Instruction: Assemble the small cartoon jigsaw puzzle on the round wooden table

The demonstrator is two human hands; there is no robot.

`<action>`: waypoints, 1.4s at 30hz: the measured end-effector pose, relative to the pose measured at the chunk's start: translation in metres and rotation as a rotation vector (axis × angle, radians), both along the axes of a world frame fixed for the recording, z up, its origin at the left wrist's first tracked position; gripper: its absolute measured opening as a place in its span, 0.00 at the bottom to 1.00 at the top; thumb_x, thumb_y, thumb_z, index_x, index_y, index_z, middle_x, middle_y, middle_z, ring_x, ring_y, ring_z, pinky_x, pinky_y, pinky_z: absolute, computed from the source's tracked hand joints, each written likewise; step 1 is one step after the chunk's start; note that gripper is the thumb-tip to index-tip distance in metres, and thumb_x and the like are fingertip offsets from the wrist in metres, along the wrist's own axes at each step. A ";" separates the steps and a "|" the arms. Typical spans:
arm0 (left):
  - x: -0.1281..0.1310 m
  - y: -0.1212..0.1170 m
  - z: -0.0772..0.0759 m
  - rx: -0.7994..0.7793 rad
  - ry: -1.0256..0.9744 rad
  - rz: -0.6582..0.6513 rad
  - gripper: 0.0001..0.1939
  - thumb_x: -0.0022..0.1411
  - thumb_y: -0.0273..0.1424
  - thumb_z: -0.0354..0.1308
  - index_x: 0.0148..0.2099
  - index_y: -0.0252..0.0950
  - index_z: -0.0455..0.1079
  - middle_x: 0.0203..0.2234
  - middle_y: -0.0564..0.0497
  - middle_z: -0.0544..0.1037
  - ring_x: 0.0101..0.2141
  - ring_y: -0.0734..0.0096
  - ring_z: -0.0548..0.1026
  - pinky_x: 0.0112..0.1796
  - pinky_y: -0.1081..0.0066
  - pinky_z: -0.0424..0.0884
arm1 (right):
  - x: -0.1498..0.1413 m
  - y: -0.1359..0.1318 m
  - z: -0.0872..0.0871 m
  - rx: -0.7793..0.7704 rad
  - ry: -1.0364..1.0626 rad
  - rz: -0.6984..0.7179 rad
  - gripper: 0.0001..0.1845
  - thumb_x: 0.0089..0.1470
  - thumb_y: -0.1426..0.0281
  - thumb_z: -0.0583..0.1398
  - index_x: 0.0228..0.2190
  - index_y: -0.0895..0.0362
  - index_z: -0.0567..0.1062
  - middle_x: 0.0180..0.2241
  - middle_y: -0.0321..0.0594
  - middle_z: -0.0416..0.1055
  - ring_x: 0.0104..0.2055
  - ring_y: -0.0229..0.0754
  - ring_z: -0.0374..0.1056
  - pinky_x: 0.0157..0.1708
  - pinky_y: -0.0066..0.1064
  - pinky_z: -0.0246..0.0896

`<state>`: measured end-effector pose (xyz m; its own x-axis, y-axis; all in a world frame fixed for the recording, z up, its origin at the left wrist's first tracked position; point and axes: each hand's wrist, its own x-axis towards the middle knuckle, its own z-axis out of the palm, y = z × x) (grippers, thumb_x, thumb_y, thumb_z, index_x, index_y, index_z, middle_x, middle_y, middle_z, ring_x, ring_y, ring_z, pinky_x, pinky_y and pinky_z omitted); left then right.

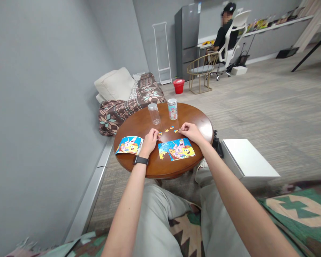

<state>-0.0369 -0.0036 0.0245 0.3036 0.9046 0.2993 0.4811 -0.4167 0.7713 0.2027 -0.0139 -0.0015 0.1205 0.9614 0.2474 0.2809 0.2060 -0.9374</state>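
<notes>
A mostly joined jigsaw puzzle [181, 151] with a cartoon picture lies on the round wooden table, its lower left part incomplete. My left hand [151, 139] is at the puzzle's upper left corner, fingers curled, with a yellow and blue puzzle piece [160, 133] at the fingertips. Beyond the puzzle's upper right edge, my right hand [191, 132] pinches a small piece between thumb and index finger, largely hidden by them. Several loose puzzle pieces [166, 130] lie between the hands. Left of my left hand rests a curved picture sheet [129, 145] showing the same cartoon.
Toward the back of the table [133, 123] stand a clear jar [154, 115] and a labelled jar [172, 110]. A white box [248, 157] sits on the floor at the right. Farther off are a covered couch [147, 89], a red bin [179, 86] and a seated person [224, 34].
</notes>
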 end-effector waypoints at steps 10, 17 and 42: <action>-0.002 0.005 -0.006 0.044 0.010 -0.003 0.05 0.67 0.32 0.50 0.38 0.38 0.62 0.30 0.52 0.76 0.33 0.70 0.77 0.38 0.71 0.70 | 0.001 0.003 -0.002 0.066 -0.068 -0.042 0.03 0.38 0.71 0.62 0.20 0.56 0.71 0.22 0.34 0.69 0.26 0.37 0.64 0.29 0.29 0.58; -0.003 0.006 -0.008 0.062 0.011 -0.021 0.04 0.64 0.32 0.55 0.39 0.38 0.66 0.35 0.50 0.78 0.36 0.69 0.77 0.39 0.71 0.71 | 0.000 0.001 -0.001 0.007 0.027 0.001 0.06 0.37 0.69 0.63 0.22 0.56 0.71 0.22 0.35 0.71 0.25 0.38 0.65 0.27 0.29 0.58; -0.004 0.007 -0.010 0.113 0.126 -0.022 0.04 0.61 0.26 0.54 0.37 0.36 0.70 0.31 0.51 0.77 0.34 0.69 0.75 0.39 0.69 0.70 | 0.004 0.004 -0.005 0.080 -0.079 -0.016 0.05 0.39 0.72 0.58 0.23 0.56 0.74 0.23 0.36 0.72 0.27 0.39 0.65 0.31 0.31 0.60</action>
